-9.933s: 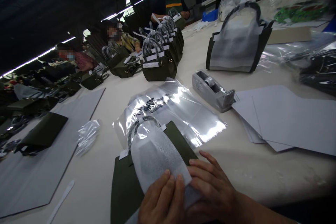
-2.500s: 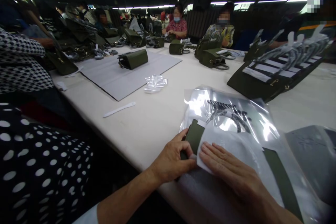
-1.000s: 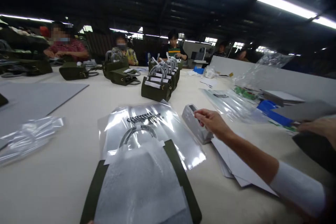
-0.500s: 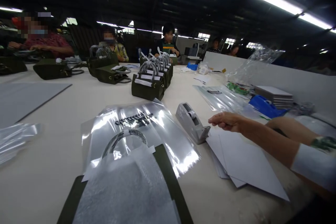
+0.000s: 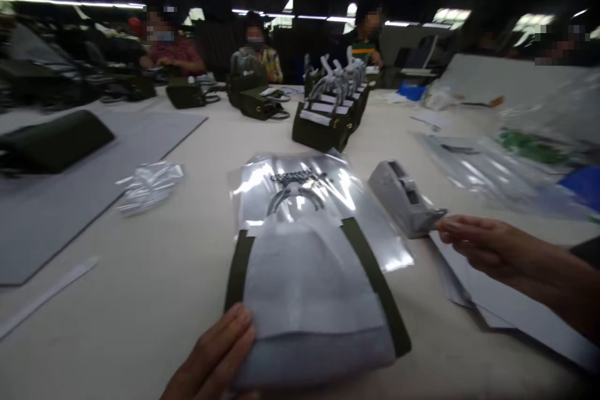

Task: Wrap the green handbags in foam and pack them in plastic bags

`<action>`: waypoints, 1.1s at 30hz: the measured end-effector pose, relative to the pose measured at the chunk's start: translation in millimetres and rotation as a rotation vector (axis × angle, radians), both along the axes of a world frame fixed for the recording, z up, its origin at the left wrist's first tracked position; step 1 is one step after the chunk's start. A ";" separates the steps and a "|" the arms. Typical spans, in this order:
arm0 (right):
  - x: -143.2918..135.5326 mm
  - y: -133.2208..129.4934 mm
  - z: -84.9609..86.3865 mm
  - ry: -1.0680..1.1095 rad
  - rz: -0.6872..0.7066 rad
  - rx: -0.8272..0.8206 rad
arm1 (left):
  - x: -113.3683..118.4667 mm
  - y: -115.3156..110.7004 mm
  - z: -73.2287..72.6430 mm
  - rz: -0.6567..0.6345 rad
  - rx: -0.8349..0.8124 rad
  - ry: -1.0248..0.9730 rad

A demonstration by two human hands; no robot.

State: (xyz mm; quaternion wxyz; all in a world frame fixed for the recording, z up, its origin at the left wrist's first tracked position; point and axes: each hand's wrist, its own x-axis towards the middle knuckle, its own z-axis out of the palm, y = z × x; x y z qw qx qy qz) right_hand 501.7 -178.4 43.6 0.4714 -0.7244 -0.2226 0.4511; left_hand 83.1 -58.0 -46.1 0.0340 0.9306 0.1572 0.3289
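Observation:
A dark green handbag (image 5: 380, 300) lies flat before me, its front covered by white tissue paper (image 5: 314, 287). Its wrapped handle (image 5: 295, 195) rests on a stack of clear plastic bags (image 5: 375, 225) with dark print. My left hand (image 5: 215, 350) grips the bag's near left edge, fingers over the paper; the thumb is mostly hidden. To the right stands a grey tape dispenser (image 5: 403, 200). My right hand (image 5: 492, 250) is closed in a pinch at its cutting end, on the tape, which is too thin to make out clearly.
White sheets (image 5: 510, 306) lie under my right hand. Several green handbags (image 5: 321, 131) stand in a row beyond the plastic. At left are a grey board (image 5: 154, 137), another green bag (image 5: 56, 140), crumpled plastic (image 5: 150, 187) and a white strip (image 5: 51, 294). Co-workers (image 5: 173, 53) sit across the table.
The view has swung left. My left hand has come into view on the handbag's edge. My right hand has come to the dispenser's cutting end from just beside it.

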 end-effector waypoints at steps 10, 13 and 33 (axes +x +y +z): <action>-237.9 33.5 21.2 0.380 0.535 0.079 | -6.5 -3.7 13.7 -0.078 -0.037 -0.046; -247.0 42.0 15.1 0.373 0.463 0.047 | -9.7 -2.0 10.2 -0.055 0.024 -0.075; -264.5 42.0 19.0 0.481 0.116 -0.221 | -3.1 29.9 13.8 -0.311 -0.025 0.085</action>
